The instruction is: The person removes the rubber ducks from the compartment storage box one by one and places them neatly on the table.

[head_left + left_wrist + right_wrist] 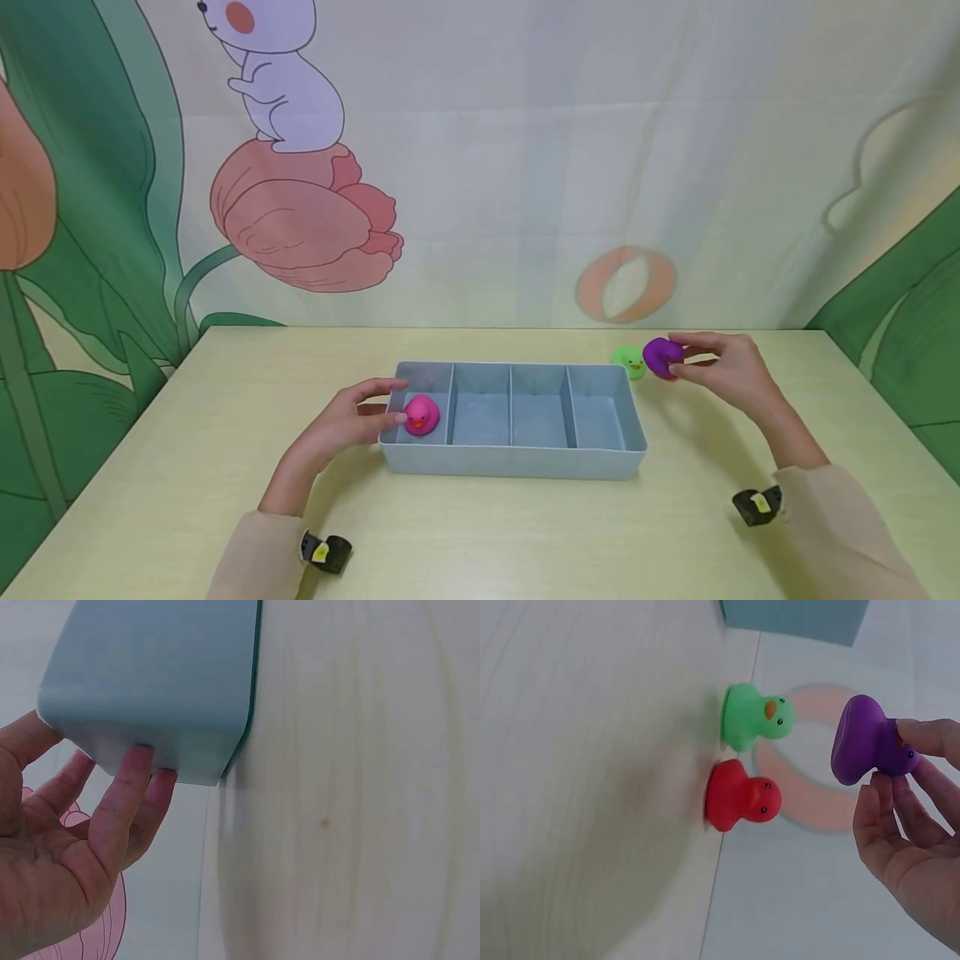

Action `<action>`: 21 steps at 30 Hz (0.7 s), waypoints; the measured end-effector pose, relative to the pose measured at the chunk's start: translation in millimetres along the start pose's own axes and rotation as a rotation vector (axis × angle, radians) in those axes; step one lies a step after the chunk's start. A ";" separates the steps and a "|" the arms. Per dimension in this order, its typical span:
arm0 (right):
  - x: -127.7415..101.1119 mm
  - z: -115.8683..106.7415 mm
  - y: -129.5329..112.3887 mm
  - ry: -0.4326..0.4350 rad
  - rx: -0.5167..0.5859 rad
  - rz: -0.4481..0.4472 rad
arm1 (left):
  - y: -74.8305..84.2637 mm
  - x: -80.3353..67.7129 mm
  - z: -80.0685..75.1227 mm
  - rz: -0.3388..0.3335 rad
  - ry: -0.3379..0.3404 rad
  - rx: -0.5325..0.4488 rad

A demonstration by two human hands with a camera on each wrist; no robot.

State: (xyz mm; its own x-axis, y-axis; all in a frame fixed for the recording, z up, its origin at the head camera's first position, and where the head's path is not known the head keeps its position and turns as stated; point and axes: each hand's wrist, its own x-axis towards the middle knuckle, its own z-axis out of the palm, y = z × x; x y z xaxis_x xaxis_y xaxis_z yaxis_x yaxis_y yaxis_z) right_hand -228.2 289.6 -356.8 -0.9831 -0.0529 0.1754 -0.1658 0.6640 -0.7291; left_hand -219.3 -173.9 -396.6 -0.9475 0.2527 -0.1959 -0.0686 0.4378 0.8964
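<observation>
A pale blue box (517, 462) with several compartments stands on the table. My left hand (352, 419) grips its left end, thumb and index finger over the rim. In the left wrist view other fingers (124, 802) rest against the box's outer end wall (165, 742). Inside the leftmost compartment sits a pink rubber duck (422, 415), close to the thumb. My right hand (731, 371) pinches a purple rubber duck (866, 742) by its head, held up off the table. Near it stand a green rubber duck (750, 716) and a red rubber duck (739, 796), the red one mostly hidden in the head view.
The light wooden table (510, 533) reaches back to a printed curtain (480, 208) with a rabbit and flowers. The green and red ducks stand beyond the box's right end, near the table's back edge. Each wrist carries a small black camera (757, 506).
</observation>
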 end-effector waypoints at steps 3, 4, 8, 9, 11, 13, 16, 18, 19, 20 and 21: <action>1.6 -3.9 7.7 0.007 -0.023 0.005 | -0.4 0.1 0.2 0.005 -0.002 -0.008; 2.0 -5.3 10.3 0.008 -0.030 0.011 | -0.5 0.2 0.3 0.006 -0.002 -0.010; 3.8 -10.1 20.5 0.008 -0.041 0.041 | -1.2 0.6 0.7 0.004 -0.001 -0.012; 4.3 -11.3 22.8 0.007 -0.041 0.052 | -1.5 0.6 0.8 0.004 0.002 -0.010; 5.0 -13.5 26.9 0.005 -0.049 0.080 | -1.9 0.5 0.9 0.007 0.002 -0.007; 5.8 -15.3 30.9 0.004 -0.058 0.104 | -2.4 0.3 1.0 0.013 0.001 -0.005; 7.0 -17.7 37.0 0.010 -0.068 0.132 | -3.1 -0.2 1.1 0.022 0.000 -0.001; 7.9 -19.1 41.3 0.015 -0.072 0.142 | -3.5 -0.3 1.3 0.024 0.001 0.001; 8.3 -19.6 43.3 0.017 -0.071 0.147 | -3.5 -0.4 1.3 0.027 0.001 0.001; 9.1 -20.1 46.3 0.019 -0.071 0.148 | -3.7 -0.5 1.2 0.029 0.000 -0.001; 10.9 -20.1 52.7 0.028 -0.086 0.157 | -4.0 -0.4 1.2 0.031 0.000 -0.003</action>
State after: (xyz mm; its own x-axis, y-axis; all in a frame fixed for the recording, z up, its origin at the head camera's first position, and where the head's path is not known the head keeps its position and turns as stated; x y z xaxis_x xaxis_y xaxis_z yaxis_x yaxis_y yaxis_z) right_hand -246.1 339.0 -380.0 -0.9936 0.0763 0.0828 -0.0019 0.7241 -0.6897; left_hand -218.3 -174.7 -400.5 -0.9492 0.2662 -0.1676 -0.0398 0.4270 0.9034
